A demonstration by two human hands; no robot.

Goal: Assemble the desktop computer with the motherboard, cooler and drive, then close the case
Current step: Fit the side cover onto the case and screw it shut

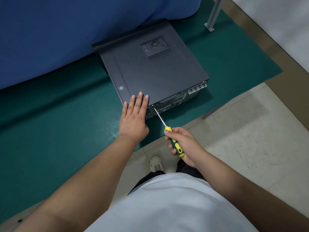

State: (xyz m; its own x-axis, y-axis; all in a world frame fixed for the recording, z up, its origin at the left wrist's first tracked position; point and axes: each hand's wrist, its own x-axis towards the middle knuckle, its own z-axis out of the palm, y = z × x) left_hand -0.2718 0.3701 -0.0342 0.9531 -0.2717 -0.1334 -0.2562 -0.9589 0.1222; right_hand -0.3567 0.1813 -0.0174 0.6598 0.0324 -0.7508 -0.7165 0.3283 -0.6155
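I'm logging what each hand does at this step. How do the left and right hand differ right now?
The left hand lies flat, fingers straight, pressing on the computer case panel; the right hand is curled round the screwdriver handle. The left rests on the case; the right stays off it, past the table edge, only the tool's tip meeting the case's rear edge. Both work the same near corner.

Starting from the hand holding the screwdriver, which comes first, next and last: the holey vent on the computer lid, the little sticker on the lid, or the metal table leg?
From the right hand:
1. Sticker, lid's near-left edge.
2. Vent, far part of the lid.
3. Metal leg, top right, beyond the mat.
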